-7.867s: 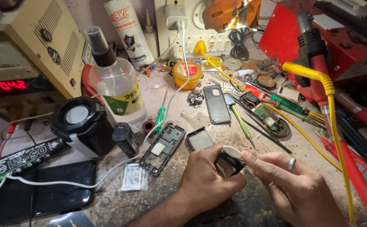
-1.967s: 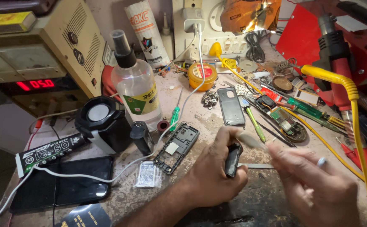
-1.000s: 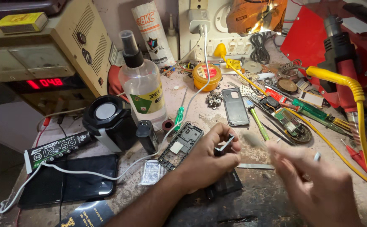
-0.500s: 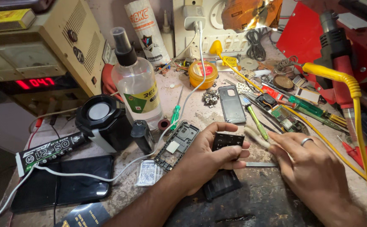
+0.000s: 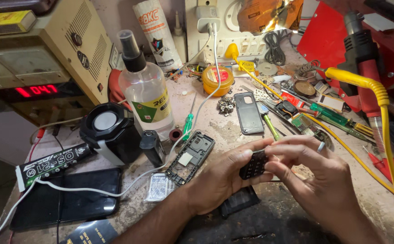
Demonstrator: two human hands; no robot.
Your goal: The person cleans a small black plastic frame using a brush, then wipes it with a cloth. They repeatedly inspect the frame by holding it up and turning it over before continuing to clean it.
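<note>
Both hands pinch a small black keypad (image 5: pixel 254 164) above the table (image 5: pixel 224 131): left hand (image 5: pixel 222 178) grips its lower end, right hand (image 5: pixel 314 176) its top edge. Apparently mid-fitting; steady alignment seems needed.

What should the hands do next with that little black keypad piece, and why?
Probably lower the black keypad piece toward the open phone frame on the bench. Both the left hand and right hand pinch it in mid-air, and the frame lies empty just beside them.
</note>
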